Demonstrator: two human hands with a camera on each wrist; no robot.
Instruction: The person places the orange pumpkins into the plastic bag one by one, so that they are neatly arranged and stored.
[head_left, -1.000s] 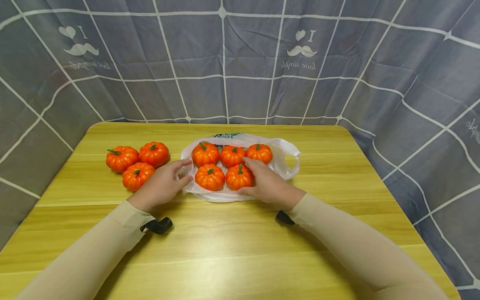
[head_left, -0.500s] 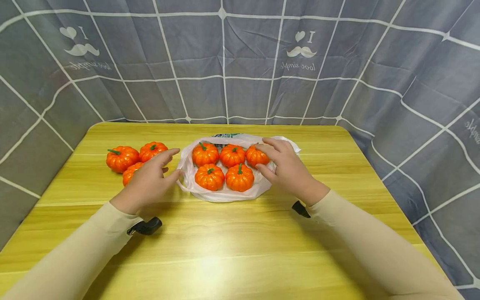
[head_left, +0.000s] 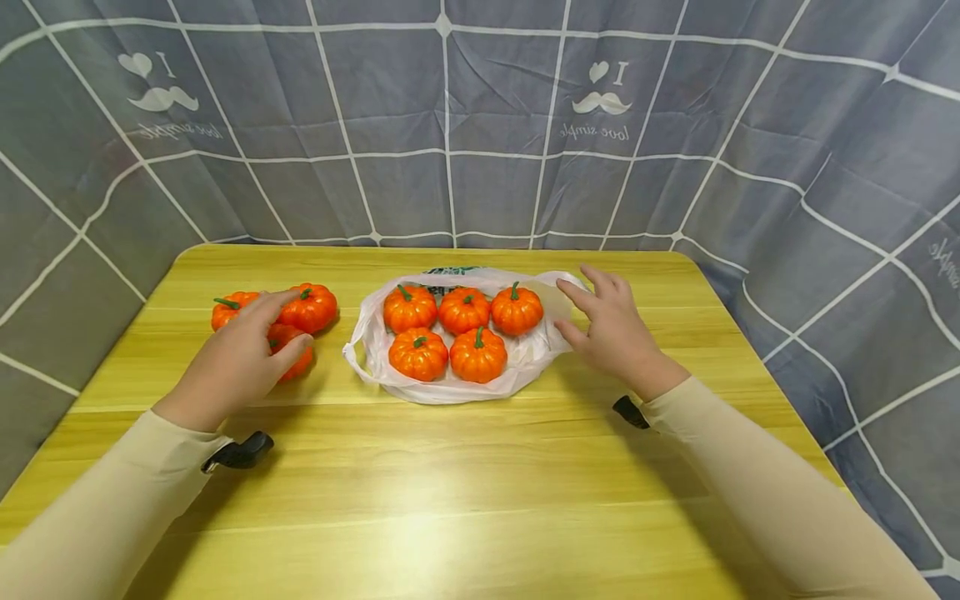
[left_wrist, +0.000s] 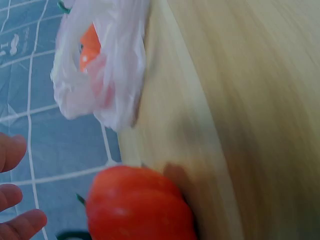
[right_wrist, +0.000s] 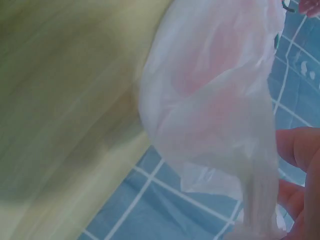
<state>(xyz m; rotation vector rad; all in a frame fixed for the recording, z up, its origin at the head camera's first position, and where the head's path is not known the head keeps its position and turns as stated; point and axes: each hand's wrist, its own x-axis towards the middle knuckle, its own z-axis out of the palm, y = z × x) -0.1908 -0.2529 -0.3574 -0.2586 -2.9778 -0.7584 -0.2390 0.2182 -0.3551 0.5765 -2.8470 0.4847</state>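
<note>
My left hand (head_left: 234, 360) is over a group of 3 small orange pumpkins at the left, its fingers spread and holding nothing. One pumpkin (head_left: 310, 309) shows beyond its fingers; another (head_left: 228, 312) and a third (head_left: 294, 357) are partly hidden by the hand. In the left wrist view the fingers (left_wrist: 25, 225) stand apart from a pumpkin (left_wrist: 140, 205). A thin white plastic bag (head_left: 450, 392) lies mid-table with several pumpkins (head_left: 478, 357) in its open mouth. My right hand (head_left: 617, 337) is at the bag's right end, fingers loosely spread, fingertips (right_wrist: 287, 145) right beside the plastic.
The wooden table (head_left: 435, 492) has its far edge just behind the bag. A grey curtain (head_left: 405, 100) with white grid lines hangs behind and at both sides. A loop handle (head_left: 354, 358) of the bag sticks out on its left.
My right hand has let go of the front right pumpkin and moved right to the bag's end. My left hand has moved left, from the bag to the loose pumpkins.
</note>
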